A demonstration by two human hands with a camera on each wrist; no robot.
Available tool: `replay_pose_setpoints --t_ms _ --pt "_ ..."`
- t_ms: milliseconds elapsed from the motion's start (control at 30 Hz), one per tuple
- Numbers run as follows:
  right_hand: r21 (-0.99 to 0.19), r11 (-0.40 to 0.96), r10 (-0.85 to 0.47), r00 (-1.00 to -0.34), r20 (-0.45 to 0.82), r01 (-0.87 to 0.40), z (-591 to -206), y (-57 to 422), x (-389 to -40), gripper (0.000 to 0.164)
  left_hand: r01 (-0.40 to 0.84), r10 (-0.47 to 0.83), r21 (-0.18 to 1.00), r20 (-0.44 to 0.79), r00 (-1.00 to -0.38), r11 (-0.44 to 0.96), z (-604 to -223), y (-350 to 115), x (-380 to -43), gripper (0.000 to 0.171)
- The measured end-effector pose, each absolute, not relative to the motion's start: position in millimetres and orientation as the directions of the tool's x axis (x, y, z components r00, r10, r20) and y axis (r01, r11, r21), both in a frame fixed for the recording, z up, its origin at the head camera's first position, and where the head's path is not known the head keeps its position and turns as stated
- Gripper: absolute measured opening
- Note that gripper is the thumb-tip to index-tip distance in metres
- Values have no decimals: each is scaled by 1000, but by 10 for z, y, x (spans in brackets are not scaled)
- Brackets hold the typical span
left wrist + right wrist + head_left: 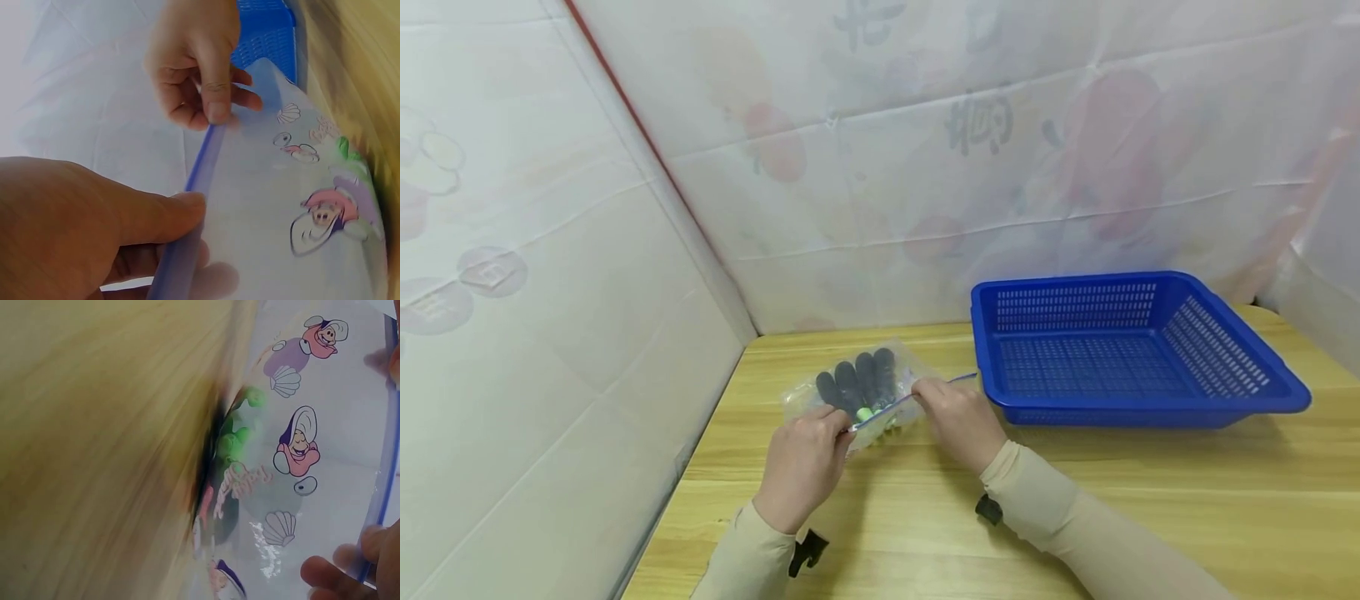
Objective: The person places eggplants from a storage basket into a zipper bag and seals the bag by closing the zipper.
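A clear zip bag (795,403) with a blue zip strip and printed cartoon shells lies on the table. Inside it are several dark, rounded, elongated items (847,385) with light green ends (232,447); their kind cannot be told. My left hand (805,462) pinches the left end of the zip strip between thumb and fingers. Further along the same strip, my right hand (961,423) pinches it with thumb and fingertips. In the left wrist view, the zip edge (199,164) runs taut between both hands, raised above the tabletop.
A blue plastic basket (1150,406) with slotted walls stands at the right, close beside my right hand. The wooden table (880,533) meets a printed white sheet (865,183) at the back, and another sheet (550,333) hangs along the left edge.
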State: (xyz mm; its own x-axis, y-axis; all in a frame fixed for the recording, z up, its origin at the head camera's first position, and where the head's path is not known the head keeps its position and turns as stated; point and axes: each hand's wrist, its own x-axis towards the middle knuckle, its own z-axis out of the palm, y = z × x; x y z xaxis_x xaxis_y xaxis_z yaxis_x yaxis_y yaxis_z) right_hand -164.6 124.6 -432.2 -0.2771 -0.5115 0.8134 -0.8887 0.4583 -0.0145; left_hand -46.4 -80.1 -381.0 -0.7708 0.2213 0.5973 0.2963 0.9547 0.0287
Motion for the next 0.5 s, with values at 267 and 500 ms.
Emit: replay_pose_setpoints --t_ms 267,500 --pt "-129 453 -488 -366 792 -882 -4399 1259 -1732 9 280 204 49 566 -799 959 -3768 -833 -428 14" --pt "-209 448 -467 -427 774 -869 -4429 1272 -1767 12 264 201 43 537 -819 963 -3723 -874 -399 16"
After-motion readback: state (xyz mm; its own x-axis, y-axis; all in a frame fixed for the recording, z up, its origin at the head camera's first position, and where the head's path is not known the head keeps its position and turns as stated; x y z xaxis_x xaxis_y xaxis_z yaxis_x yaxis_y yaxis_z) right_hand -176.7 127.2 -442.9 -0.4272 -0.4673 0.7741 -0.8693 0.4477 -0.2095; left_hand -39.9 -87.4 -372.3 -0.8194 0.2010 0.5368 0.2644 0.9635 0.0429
